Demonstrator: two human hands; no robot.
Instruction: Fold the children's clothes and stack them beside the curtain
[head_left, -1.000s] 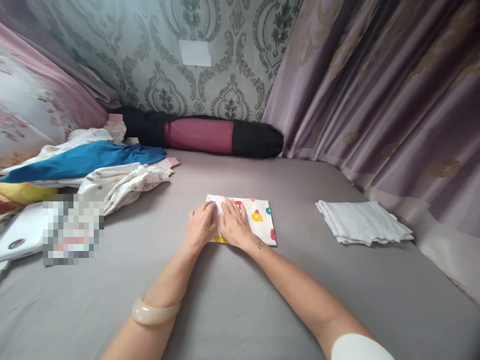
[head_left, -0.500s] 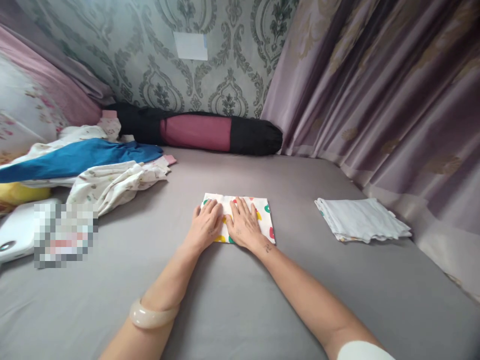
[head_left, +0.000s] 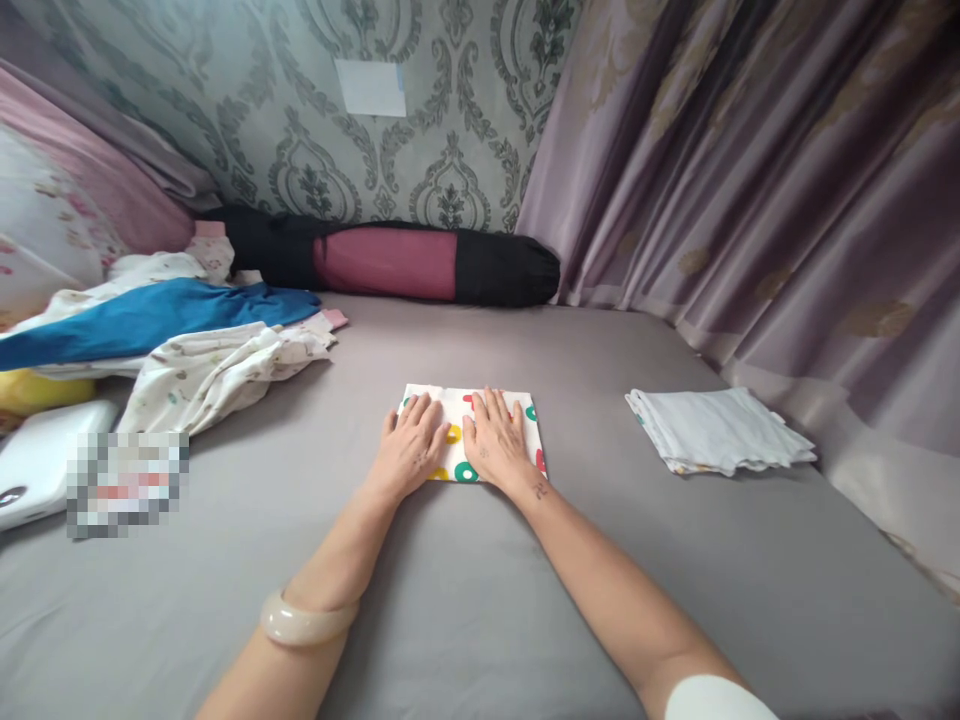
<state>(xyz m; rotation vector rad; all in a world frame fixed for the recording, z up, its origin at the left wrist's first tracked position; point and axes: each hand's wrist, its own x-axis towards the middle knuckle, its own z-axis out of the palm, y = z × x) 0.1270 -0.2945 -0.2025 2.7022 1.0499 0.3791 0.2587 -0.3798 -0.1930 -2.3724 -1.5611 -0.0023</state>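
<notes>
A folded white cloth (head_left: 466, 408) with red, green and yellow printed shapes lies flat on the grey bed sheet (head_left: 480, 590). My left hand (head_left: 409, 445) rests palm down over its left part, fingers stretched out. On the right part my right hand (head_left: 496, 435) lies flat too, fingers pointing away from me. Between the hands a strip of the print shows, with a green ring near the front edge. Both palms hide the cloth under them. A pale bangle (head_left: 307, 620) sits on my left forearm.
To the right lies a stack of folded white cloths (head_left: 724, 430). At the left are a rumpled blue garment (head_left: 172, 310), patterned white clothes (head_left: 225, 375), a white device (head_left: 45, 465) and a blurred-out item. A black and maroon roll bag (head_left: 386, 262) lies along the wall; curtains (head_left: 750, 180) hang right.
My right hand has slid slightly right across the cloth, widening the gap between my hands and baring more of the print. My left hand stays about where it was. The view has shifted a little.
</notes>
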